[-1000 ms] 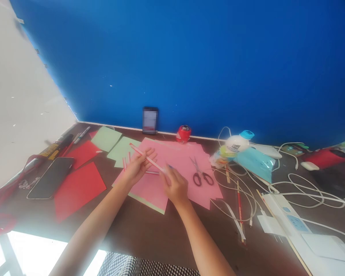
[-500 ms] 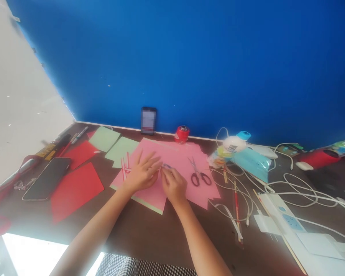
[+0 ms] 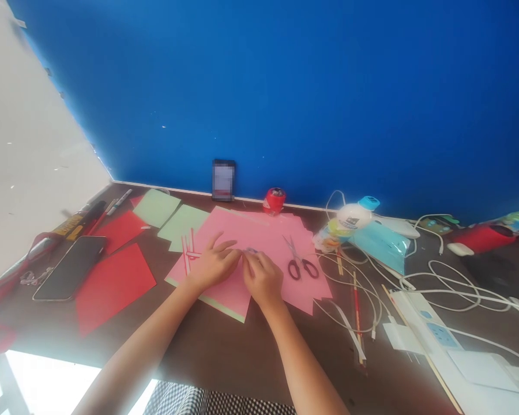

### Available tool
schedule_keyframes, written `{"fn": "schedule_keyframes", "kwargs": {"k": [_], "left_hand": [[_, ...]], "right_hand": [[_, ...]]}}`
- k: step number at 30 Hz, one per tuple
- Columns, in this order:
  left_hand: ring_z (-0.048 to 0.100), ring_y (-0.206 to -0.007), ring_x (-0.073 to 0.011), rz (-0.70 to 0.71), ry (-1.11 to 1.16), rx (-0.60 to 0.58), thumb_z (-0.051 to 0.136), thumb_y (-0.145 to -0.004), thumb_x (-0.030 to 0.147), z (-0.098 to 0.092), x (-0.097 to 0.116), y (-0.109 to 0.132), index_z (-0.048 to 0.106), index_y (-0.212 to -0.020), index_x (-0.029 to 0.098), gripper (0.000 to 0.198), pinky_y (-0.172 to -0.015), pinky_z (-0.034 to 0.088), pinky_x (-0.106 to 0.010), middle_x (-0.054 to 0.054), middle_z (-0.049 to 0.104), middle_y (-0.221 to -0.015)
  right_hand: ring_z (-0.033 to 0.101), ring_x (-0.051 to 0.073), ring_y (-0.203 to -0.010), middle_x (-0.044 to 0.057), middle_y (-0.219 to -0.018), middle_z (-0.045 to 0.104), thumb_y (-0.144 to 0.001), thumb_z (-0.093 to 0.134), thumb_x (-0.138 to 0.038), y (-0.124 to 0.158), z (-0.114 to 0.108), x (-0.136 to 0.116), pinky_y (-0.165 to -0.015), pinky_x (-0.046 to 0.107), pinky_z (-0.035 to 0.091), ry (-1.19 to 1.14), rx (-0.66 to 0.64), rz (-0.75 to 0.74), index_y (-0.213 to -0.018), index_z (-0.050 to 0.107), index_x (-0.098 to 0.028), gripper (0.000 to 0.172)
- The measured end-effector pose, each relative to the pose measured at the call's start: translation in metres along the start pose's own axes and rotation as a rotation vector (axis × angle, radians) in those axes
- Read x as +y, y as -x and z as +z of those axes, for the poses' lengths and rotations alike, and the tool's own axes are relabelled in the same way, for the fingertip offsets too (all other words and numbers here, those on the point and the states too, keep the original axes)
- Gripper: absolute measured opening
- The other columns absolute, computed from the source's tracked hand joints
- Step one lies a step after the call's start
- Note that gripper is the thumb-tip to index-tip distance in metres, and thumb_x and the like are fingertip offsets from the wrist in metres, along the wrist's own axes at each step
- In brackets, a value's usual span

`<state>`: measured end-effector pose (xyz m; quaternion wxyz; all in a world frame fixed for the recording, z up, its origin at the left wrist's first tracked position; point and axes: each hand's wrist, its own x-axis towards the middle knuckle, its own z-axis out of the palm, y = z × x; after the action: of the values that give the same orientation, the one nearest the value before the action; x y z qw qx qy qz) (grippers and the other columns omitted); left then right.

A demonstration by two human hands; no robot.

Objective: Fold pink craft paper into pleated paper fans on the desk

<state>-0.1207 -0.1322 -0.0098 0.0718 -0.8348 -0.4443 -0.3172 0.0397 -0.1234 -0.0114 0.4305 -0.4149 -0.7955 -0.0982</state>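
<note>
Over the pink paper sheets (image 3: 270, 236) my left hand (image 3: 216, 262) and my right hand (image 3: 263, 276) meet at the fingertips. Thumb and index finger of the left hand come together in a pinch, its other fingers bent and spread. The right hand's fingers are pinched too, with a small bluish bit showing at their tips. Whatever lies between the fingers is too small and blurred to name. Thin red-and-white strips (image 3: 185, 253) rest on the paper left of the left hand. Right of my right hand lie dark-handled scissors (image 3: 300, 262), blades pointing away and slightly apart.
Red paper (image 3: 116, 285), green paper (image 3: 184, 225) and a phone (image 3: 71, 268) lie on the left. A small red container (image 3: 274, 200) and an upright phone (image 3: 224, 180) stand at the back. To the right are a white bottle (image 3: 346, 222), cables and a power strip (image 3: 432, 325).
My left hand's spread fingers have curled in, and its thumb and index finger have closed near the right fingertips. My right hand has barely moved.
</note>
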Motion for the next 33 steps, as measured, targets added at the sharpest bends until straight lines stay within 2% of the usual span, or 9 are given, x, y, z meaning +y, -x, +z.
{"fn": "schedule_keyframes", "kwargs": {"k": [6,10,13,15,18,21,26,29,33], "left_hand": [[0.06,-0.088,-0.0194,-0.101,0.132,-0.033,0.039,-0.084,0.013,-0.007,0.006,-0.005,0.058,-0.091,0.02,0.022,-0.097,0.033,-0.045,-0.005,0.066,-0.081],[0.058,-0.073,-0.0174,-0.356,0.483,-0.11,0.04,-0.084,0.02,-0.014,0.014,-0.01,0.058,-0.078,0.019,0.02,-0.077,0.043,-0.034,-0.003,0.064,-0.074],[0.06,-0.073,-0.017,-0.618,0.868,-0.095,0.043,-0.081,0.025,-0.014,0.01,-0.011,0.057,-0.071,0.018,0.019,-0.074,0.044,-0.031,-0.002,0.065,-0.07],[0.061,-0.073,-0.0173,-0.809,1.071,0.011,0.047,-0.079,0.028,-0.012,0.003,-0.011,0.056,-0.07,0.018,0.017,-0.077,0.044,-0.032,-0.002,0.065,-0.067],[0.062,-0.074,-0.0173,-1.008,1.34,0.179,0.056,-0.076,0.033,-0.01,-0.007,-0.011,0.056,-0.074,0.016,0.017,-0.079,0.045,-0.033,-0.005,0.068,-0.074],[0.063,-0.074,-0.0168,-1.049,1.556,0.164,0.064,-0.073,0.035,-0.007,-0.009,-0.011,0.058,-0.08,0.014,0.023,-0.078,0.047,-0.032,-0.009,0.068,-0.084],[0.064,-0.072,-0.015,-1.083,1.557,0.148,0.064,-0.075,0.039,0.001,-0.01,-0.007,0.06,-0.094,0.014,0.031,-0.075,0.05,-0.032,-0.012,0.065,-0.103],[0.064,-0.077,-0.0159,-1.112,1.528,0.17,0.062,-0.077,0.04,0.003,-0.013,-0.005,0.061,-0.096,0.016,0.03,-0.076,0.051,-0.032,-0.012,0.063,-0.111],[0.064,-0.081,-0.018,-1.102,1.547,0.159,0.064,-0.075,0.037,0.002,-0.013,-0.005,0.061,-0.09,0.016,0.026,-0.077,0.05,-0.033,-0.011,0.066,-0.1]], "right_hand": [[0.05,0.008,-0.053,-0.001,-0.059,0.058,-0.084,0.05,-0.015,-0.003,0.0,0.001,-0.051,0.022,0.033,0.037,0.025,-0.084,-0.082,0.066,-0.02,0.016],[0.045,0.007,-0.047,-0.002,-0.054,0.053,-0.083,0.053,-0.017,-0.004,-0.002,0.003,-0.049,0.023,0.031,0.082,0.047,-0.177,-0.081,0.066,-0.02,0.014],[0.045,0.008,-0.046,-0.003,-0.052,0.052,-0.083,0.054,-0.017,-0.004,-0.006,0.006,-0.048,0.023,0.031,0.082,0.089,-0.2,-0.084,0.067,-0.022,0.014],[0.049,0.008,-0.05,-0.001,-0.056,0.055,-0.084,0.05,-0.015,-0.004,-0.01,0.01,-0.05,0.022,0.034,0.022,0.174,-0.099,-0.087,0.067,-0.022,0.018],[0.052,0.011,-0.057,0.001,-0.061,0.055,-0.086,0.045,-0.019,-0.006,-0.012,0.015,-0.054,0.023,0.04,-0.18,0.234,0.184,-0.094,0.067,-0.02,0.023],[0.051,0.012,-0.059,0.001,-0.064,0.054,-0.087,0.043,-0.027,-0.006,-0.007,0.019,-0.054,0.024,0.042,-0.409,0.124,0.372,-0.107,0.063,-0.017,0.03],[0.046,0.01,-0.048,-0.005,-0.056,0.05,-0.088,0.036,-0.032,-0.002,-0.002,0.019,-0.047,0.021,0.039,-0.556,-0.056,0.603,-0.134,0.037,-0.014,0.049],[0.051,0.012,-0.048,-0.003,-0.055,0.055,-0.089,0.035,-0.035,-0.002,-0.005,0.018,-0.049,0.023,0.042,-0.563,-0.102,0.658,-0.127,0.046,-0.012,0.046],[0.062,0.018,-0.069,0.007,-0.078,0.068,-0.085,0.041,-0.036,-0.004,-0.004,0.02,-0.062,0.028,0.046,-0.48,-0.131,0.603,-0.097,0.065,-0.016,0.033]]}}
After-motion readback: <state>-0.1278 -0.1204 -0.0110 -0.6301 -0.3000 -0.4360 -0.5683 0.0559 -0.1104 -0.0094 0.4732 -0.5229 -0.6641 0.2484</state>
